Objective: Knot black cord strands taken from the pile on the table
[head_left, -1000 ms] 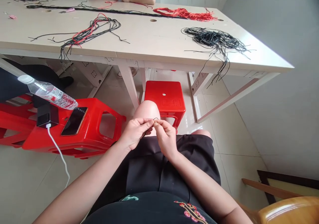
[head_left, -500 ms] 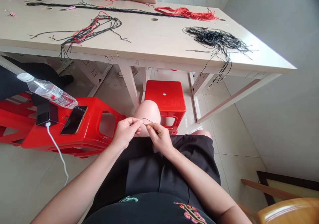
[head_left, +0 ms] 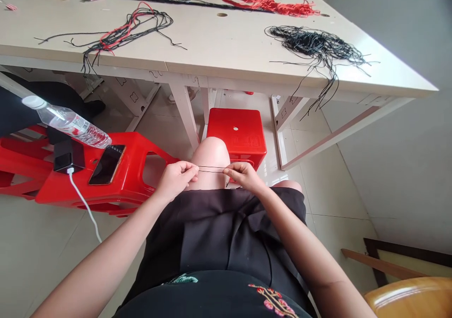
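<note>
A thin black cord point(head_left: 211, 172) runs in two nearly parallel strands over my bare knee, stretched between my hands. My left hand point(head_left: 178, 179) pinches one end of the strands between thumb and fingers. At the other end, my right hand point(head_left: 244, 174) grips them in a pinch, and a short dark tail shows just below its fingertips. Both hands are closed and held above my lap, apart from each other. Whether the strands form one loop is hidden inside the fingers.
Ahead, a pale table point(head_left: 212, 40) carries black cords point(head_left: 314, 44), a red cord bundle point(head_left: 268, 4) and mixed cords point(head_left: 127, 28). At left, a red stool point(head_left: 130, 153) holds a bottle point(head_left: 70, 122), a phone point(head_left: 107, 164) and a black box point(head_left: 68, 157). Another red stool point(head_left: 236, 136) stands ahead.
My hands have moved apart, the right one going rightward. The cord between them, a small curved loop before, is now drawn out into two straight strands. The view has tilted slightly down.
</note>
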`<state>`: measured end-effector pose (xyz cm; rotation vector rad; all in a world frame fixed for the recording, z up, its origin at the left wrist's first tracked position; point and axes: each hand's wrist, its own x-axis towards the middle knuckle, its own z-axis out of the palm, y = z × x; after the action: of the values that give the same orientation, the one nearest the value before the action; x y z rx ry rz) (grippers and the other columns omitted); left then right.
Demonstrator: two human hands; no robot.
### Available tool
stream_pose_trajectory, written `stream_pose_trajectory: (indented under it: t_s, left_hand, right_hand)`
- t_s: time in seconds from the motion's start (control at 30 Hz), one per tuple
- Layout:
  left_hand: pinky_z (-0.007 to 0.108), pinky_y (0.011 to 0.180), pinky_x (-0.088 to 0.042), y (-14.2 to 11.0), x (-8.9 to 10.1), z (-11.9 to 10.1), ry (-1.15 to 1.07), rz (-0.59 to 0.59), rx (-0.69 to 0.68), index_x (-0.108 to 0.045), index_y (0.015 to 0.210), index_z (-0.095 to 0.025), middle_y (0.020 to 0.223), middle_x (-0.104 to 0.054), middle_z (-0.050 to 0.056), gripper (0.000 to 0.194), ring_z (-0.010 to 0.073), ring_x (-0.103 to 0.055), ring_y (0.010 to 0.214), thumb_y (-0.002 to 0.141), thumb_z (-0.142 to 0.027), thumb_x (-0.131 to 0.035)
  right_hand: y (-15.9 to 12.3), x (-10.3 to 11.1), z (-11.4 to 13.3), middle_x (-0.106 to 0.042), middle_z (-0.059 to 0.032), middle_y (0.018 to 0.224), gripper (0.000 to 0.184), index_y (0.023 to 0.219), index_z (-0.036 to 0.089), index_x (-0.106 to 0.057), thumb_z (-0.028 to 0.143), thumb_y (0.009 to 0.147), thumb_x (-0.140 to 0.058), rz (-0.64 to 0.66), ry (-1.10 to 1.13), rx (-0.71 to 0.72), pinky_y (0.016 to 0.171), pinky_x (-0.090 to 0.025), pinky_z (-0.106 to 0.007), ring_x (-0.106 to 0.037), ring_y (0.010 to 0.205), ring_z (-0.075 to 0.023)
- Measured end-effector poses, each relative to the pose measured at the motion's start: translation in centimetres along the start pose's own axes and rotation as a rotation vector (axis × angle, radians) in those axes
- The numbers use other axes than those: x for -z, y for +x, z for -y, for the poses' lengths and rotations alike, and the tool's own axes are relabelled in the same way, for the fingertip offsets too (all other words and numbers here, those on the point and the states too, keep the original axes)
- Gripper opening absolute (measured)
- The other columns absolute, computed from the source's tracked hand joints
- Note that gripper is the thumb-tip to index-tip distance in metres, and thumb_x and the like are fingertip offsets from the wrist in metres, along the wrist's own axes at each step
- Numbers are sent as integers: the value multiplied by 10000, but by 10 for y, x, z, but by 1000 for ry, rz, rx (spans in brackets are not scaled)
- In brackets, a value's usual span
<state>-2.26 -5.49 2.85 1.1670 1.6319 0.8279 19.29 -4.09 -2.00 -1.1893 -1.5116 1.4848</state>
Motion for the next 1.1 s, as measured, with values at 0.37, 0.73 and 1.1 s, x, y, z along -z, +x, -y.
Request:
stream_pose_trajectory:
  t_s: [0.37,0.73,1.1]
  left_hand:
    - [161,396,-374,2,-5,12,-99,-21,127,-645,604,-147,597,-621,25,158,88,-539,493,624,-285,-720]
    - [186,405,-383,-6,-14,7,-78,-50,73,-650,595,-155,560,-614,19,143,104,-538,473,618,-278,-720]
    - [183,392,-328,15,-9,6,-66,-118,17,-627,581,-148,521,-586,7,126,78,-492,443,646,-248,-667]
  right_hand:
    - [3,89,-55,-506,33,525,451,827,119,-709,546,738,-591,-87,-228,-254,451,-314,-220,-370,452,-71]
    - [22,-13,-8,-232,-132,1513,534,1433,202,-289,366,925,-306,-562,-578,92,1091,-237,-504,-173,1406,-258]
    - [63,-77,7,-132,-82,1549,544,1454,308,-203,488,942,-189,-564,-434,-31,1042,-69,-690,-41,1428,-317]
